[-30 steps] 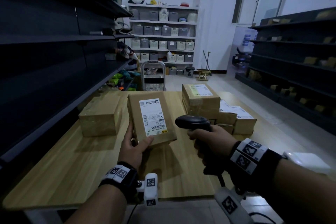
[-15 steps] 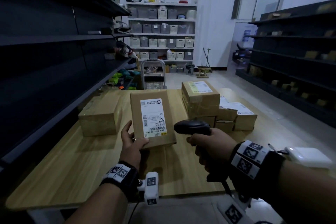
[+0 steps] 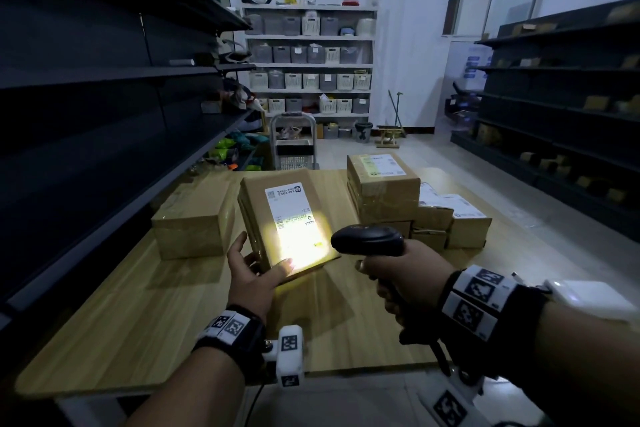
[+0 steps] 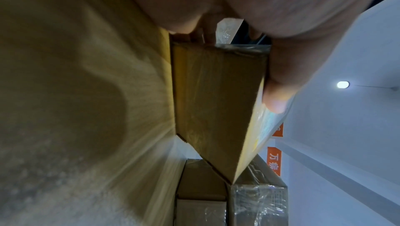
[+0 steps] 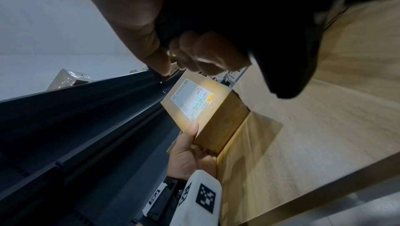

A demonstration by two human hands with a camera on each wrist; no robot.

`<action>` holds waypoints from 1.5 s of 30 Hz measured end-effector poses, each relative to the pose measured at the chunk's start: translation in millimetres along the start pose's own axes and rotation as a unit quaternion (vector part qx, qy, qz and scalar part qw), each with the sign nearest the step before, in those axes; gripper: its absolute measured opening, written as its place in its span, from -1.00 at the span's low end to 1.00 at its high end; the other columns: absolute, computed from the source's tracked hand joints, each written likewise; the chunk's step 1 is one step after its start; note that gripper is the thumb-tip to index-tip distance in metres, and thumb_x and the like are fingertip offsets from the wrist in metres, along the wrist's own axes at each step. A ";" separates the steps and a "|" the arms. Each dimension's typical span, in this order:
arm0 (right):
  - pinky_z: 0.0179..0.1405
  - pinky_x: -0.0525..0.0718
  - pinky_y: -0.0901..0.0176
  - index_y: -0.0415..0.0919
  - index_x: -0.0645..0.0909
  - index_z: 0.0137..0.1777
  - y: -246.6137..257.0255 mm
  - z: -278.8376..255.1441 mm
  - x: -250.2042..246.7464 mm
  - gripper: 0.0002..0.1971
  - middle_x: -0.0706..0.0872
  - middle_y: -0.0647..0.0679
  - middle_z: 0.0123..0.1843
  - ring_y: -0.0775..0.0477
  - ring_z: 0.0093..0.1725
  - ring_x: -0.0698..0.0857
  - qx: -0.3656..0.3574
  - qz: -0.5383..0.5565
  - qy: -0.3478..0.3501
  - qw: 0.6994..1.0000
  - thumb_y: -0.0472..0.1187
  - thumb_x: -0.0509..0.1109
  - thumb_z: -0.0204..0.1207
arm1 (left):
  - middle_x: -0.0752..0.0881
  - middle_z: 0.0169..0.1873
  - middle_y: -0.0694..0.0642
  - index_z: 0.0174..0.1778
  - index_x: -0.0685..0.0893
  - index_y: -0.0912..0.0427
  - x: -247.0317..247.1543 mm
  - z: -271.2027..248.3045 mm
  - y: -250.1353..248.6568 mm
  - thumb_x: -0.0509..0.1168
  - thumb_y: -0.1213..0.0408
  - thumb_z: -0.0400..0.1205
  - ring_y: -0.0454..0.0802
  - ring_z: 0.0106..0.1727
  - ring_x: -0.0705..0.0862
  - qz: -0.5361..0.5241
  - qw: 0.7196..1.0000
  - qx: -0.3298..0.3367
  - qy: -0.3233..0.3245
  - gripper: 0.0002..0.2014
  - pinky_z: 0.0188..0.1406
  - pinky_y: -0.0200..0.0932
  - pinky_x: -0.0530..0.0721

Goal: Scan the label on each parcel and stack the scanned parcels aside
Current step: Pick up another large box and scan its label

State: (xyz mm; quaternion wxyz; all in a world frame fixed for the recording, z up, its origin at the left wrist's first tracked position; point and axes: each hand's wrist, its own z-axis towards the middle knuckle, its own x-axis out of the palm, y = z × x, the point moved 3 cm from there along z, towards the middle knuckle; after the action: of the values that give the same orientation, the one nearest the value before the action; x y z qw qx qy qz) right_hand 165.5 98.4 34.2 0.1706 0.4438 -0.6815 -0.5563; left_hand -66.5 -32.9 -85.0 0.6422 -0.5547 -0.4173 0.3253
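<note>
My left hand (image 3: 254,269) holds a flat brown parcel (image 3: 256,215) tilted up off the wooden table (image 3: 104,329), thumb on its front near corner, fingers behind it. Its white label (image 3: 294,215) faces me and is lit by a bright yellow-white patch of light. My right hand (image 3: 408,279) grips a black handheld scanner (image 3: 369,241), pointed at the label from the right. The wrist views show the same parcel (image 4: 216,101) (image 5: 212,121), label (image 5: 190,99) aglow, and the scanner handle (image 5: 270,32).
One brown box (image 3: 192,224) lies left of the held parcel. A pile of labelled boxes (image 3: 384,187) stands at the right back of the table. Dark shelving (image 3: 86,97) runs close along the left; more shelves (image 3: 571,97) are across the aisle. A trolley (image 3: 294,146) stands beyond the table.
The scanner's light has come on and now floods the label. The parcel is tipped up a little more and the scanner is raised closer to it.
</note>
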 end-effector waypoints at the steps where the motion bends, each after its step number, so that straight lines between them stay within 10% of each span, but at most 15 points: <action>1: -0.40 0.50 0.10 -0.21 0.64 -0.14 -0.2 -0.1 -0.8 -0.78 0.56 -0.04 -0.51 -0.08 -0.53 0.50 0.004 -0.002 0.000 1.000 -0.10 0.56 0.63 | 0.73 0.45 0.09 0.83 0.23 -0.45 0.3 -0.4 -0.3 0.75 0.11 0.30 0.10 0.36 0.77 0.001 1.000 0.000 -0.001 0.22 0.42 0.35 0.75; 16: -0.42 0.45 0.14 -0.23 0.64 -0.13 1.8 -3.2 -6.1 -0.77 0.54 -0.07 -0.53 -0.09 -0.55 0.48 0.018 0.016 -0.011 1.000 -0.11 0.56 0.63 | 0.77 0.23 -0.09 0.89 0.20 -0.31 0.1 -0.6 -0.9 0.75 0.34 0.54 0.10 0.25 0.78 -0.007 1.000 -0.015 0.002 0.14 0.34 0.30 0.74; 26: -0.37 0.36 0.03 -0.25 0.66 -0.04 -1.6 -6.6 -5.9 -0.79 0.48 -0.11 -0.45 -0.09 -0.49 0.41 0.025 0.037 -0.004 0.999 -0.13 0.59 0.58 | 0.90 0.31 0.11 0.57 0.39 -0.52 1.5 -2.5 -0.6 0.86 0.09 0.13 0.30 0.29 0.90 -0.032 0.999 -0.037 0.002 0.14 0.33 0.47 0.85; 33: -0.40 0.38 0.08 -0.24 0.66 -0.14 -5.3 -3.8 -10.1 -0.78 0.48 -0.10 -0.50 -0.10 -0.53 0.41 0.011 0.053 -0.020 0.998 -0.13 0.60 0.57 | 0.92 0.29 0.09 0.52 0.44 -0.49 1.2 -0.5 1.5 0.85 0.01 0.07 0.26 0.27 0.92 -0.031 0.999 -0.030 0.005 0.12 0.37 0.48 0.85; 38: -0.43 0.42 0.12 -0.28 0.71 0.03 -9.7 -0.6 -14.8 -0.81 0.47 -0.13 -0.48 -0.11 -0.53 0.43 0.003 0.110 0.010 0.994 -0.17 0.59 0.60 | 0.90 0.30 0.11 0.54 0.45 -0.43 1.2 -1.3 0.6 0.83 0.28 0.39 0.28 0.30 0.88 -0.036 0.999 -0.024 0.010 -0.05 0.42 0.51 0.81; 45: -0.44 0.55 0.07 -0.31 0.70 0.05 -30.0 22.3 -29.5 -0.64 0.51 -0.18 -0.41 -0.16 -0.51 0.52 -0.029 0.269 0.026 0.962 0.00 0.61 0.56 | 0.93 0.26 0.08 0.27 0.56 -0.62 0.1 2.7 4.1 0.85 0.00 0.07 0.28 0.30 0.89 -0.049 0.999 -0.016 0.012 -0.08 0.39 0.51 0.82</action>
State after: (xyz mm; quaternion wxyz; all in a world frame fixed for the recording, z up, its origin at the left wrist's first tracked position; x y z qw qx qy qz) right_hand 177.9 135.8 7.5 0.3445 0.2537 -0.7548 -0.4972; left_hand -68.7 -31.0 -89.0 0.6533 -0.5481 -0.4410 0.2799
